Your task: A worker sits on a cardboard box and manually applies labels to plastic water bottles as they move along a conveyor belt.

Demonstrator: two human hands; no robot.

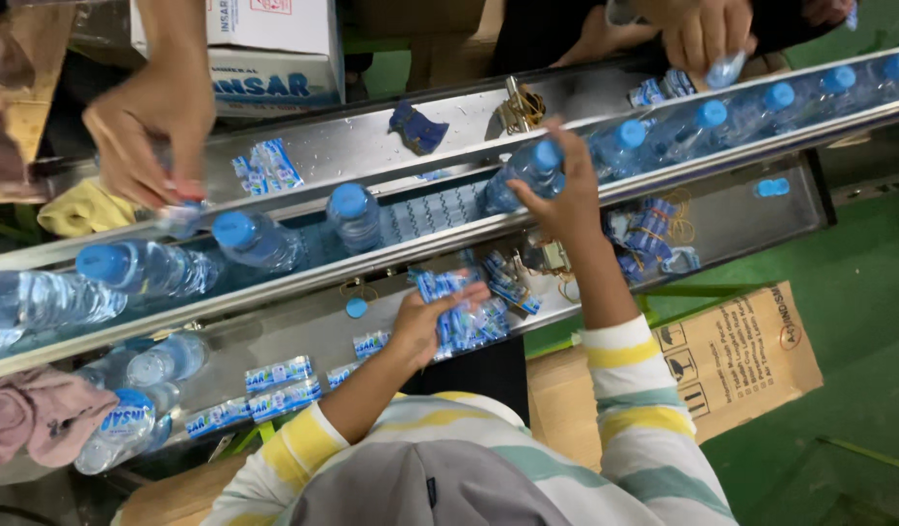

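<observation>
Green floor shows at the right of the frame, and a long metal conveyor (440,239) runs across it from lower left to upper right, carrying clear water bottles with blue caps.

Your right hand (557,195) is up at the centre of the frame, its fingers closed around the neck and shoulder of one bottle (527,173) standing in the conveyor channel. Your left hand (432,317) rests lower, just left of centre, on the steel shelf (303,336) in front of the channel; its fingers are curled over a bundle of blue and white label sleeves (469,317), gripping it.

More loose sleeves (279,373) lie flat on the shelf toward the lower left, and a single blue cap (356,308) sits just beside your left hand. Left along the belt, two more bottles (303,229) stand upright and others (89,278) lie tilted. A row of bottles (761,107) fills the channel toward the upper right.

Across the conveyor, another person's hand (143,127) in the upper left pinches something at the far rail, and a second person's hand (703,34) at the top right holds a bottle. A white carton (274,54) sits at the top, a brown cardboard box (732,356) on the floor at lower right, and a pink cloth (36,414) at the lower left edge.
</observation>
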